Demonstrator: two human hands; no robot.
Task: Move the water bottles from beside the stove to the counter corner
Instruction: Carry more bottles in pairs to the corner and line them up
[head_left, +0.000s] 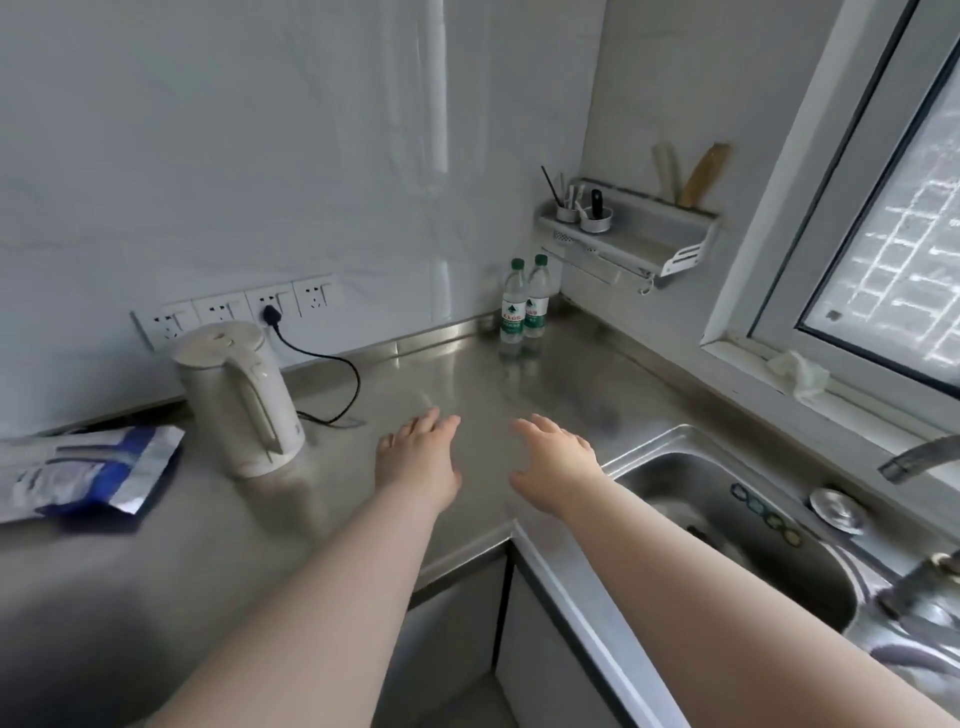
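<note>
Two clear water bottles with green caps and green labels stand upright side by side in the far corner of the steel counter: the left bottle and the right bottle, touching or nearly so. My left hand and my right hand hover over the counter's near middle, palms down, fingers spread, holding nothing. Both hands are well short of the bottles. No stove is in view.
A white electric kettle stands at left, its black cord plugged into a wall socket. A blue and white bag lies at far left. A steel sink with a tap is at right. A wall shelf hangs above the corner.
</note>
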